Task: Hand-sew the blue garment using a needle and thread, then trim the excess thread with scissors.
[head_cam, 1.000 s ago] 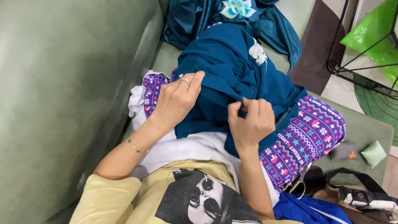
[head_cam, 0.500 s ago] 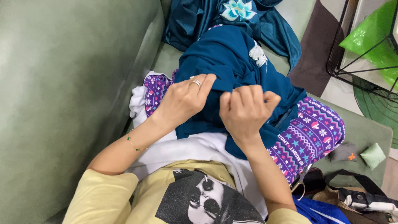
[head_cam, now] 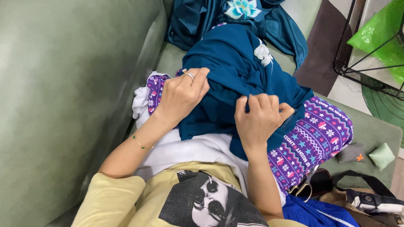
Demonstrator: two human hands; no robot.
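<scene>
Both hands bunch a teal garment (head_cam: pixel 235 71) on a green sofa (head_cam: pixel 63 84)
Left hand (head_cam: pixel 181 94) and right hand (head_cam: pixel 259 117) pinch its folds; fingertips partly buried in cloth

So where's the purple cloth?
In the head view, the purple cloth lies on the sofa, right of centre, under the teal cloth both hands grip.

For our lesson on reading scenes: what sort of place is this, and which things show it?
Probably a living room at home: a green sofa, a heap of clothes topped by a teal garment that both hands grip, and a rug on the floor.
</scene>
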